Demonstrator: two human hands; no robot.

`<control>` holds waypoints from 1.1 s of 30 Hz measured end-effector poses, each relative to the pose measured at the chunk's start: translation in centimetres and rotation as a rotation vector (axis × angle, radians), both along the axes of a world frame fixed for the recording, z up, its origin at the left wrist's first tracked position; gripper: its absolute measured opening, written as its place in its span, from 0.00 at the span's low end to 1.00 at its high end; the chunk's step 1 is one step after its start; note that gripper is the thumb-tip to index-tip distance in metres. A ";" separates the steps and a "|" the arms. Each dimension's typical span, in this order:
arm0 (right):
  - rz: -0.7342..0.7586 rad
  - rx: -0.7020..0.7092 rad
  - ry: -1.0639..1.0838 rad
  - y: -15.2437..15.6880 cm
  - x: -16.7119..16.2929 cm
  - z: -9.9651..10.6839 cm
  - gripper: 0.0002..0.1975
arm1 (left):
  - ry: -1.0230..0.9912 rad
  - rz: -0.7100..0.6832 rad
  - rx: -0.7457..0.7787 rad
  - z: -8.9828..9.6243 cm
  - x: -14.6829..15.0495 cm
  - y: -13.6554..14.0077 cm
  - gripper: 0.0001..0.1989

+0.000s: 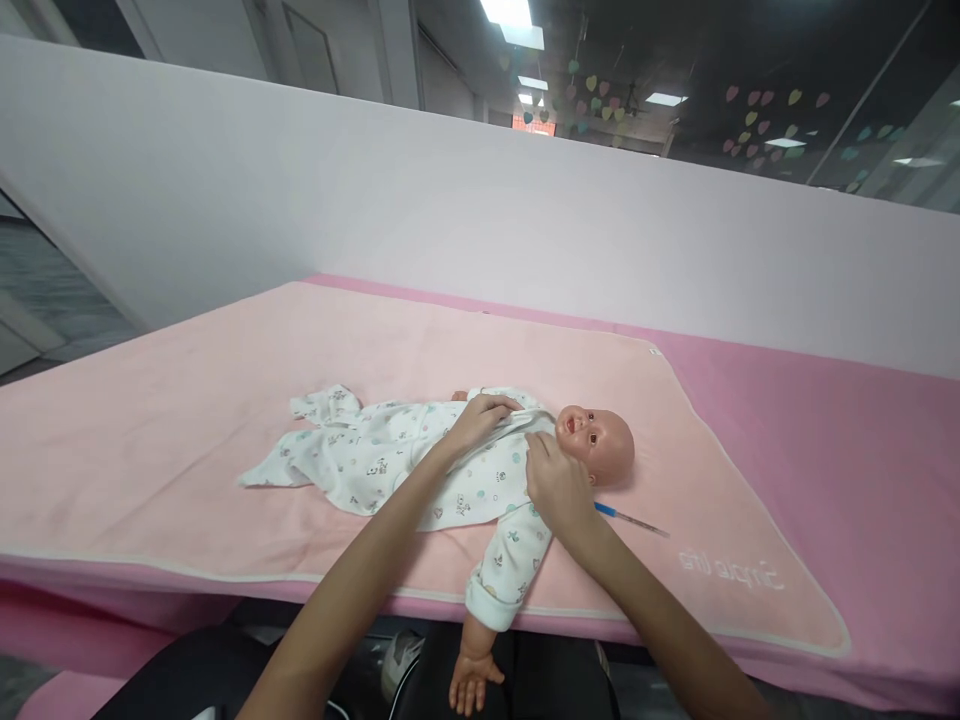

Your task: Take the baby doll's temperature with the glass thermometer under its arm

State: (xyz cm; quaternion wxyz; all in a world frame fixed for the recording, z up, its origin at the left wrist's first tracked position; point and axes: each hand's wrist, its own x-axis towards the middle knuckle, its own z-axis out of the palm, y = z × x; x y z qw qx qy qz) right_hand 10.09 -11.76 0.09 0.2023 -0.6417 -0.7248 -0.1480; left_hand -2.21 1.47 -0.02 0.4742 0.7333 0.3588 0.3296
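A baby doll (611, 445) lies on its back with its head to the right, dressed in a white printed sleepsuit (469, 495). My left hand (484, 418) is on the chest, its fingers closed on the front edge of the sleepsuit. Close to the doll's neck, my right hand (561, 482) pinches the collar cloth; its fingertips are partly hidden. The doll's near arm, in a cuffed sleeve (504, 575), hangs over the front edge of the table, palm up. Beyond my right wrist lies a thin stick with a blue end (630, 519), perhaps a thermometer.
Under the doll spreads a peach blanket (187, 400) with pale edging and stitched lettering, over a pink cover (862, 450). A white partition (450, 210) rises behind the table. Below the front edge, my dark-clothed legs (202, 670) show.
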 end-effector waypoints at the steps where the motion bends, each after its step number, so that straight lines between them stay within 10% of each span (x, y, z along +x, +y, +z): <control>1: -0.040 -0.053 -0.040 1.2 -0.6 -0.1 0.17 | -0.021 -0.004 -0.010 0.0 0.0 0.0 0.15; 5: -0.060 -0.058 0.003 3.4 -0.7 -1.8 0.18 | -0.044 -0.026 -0.046 0.3 -0.1 -0.4 0.14; 14: 0.251 0.568 0.500 3.2 -0.2 -4.5 0.12 | 0.006 -0.198 -0.001 1.2 -0.5 -1.3 0.11; 33: 0.174 0.494 0.595 3.4 -0.5 -4.2 0.11 | 0.106 -0.156 0.061 1.2 0.0 -2.2 0.09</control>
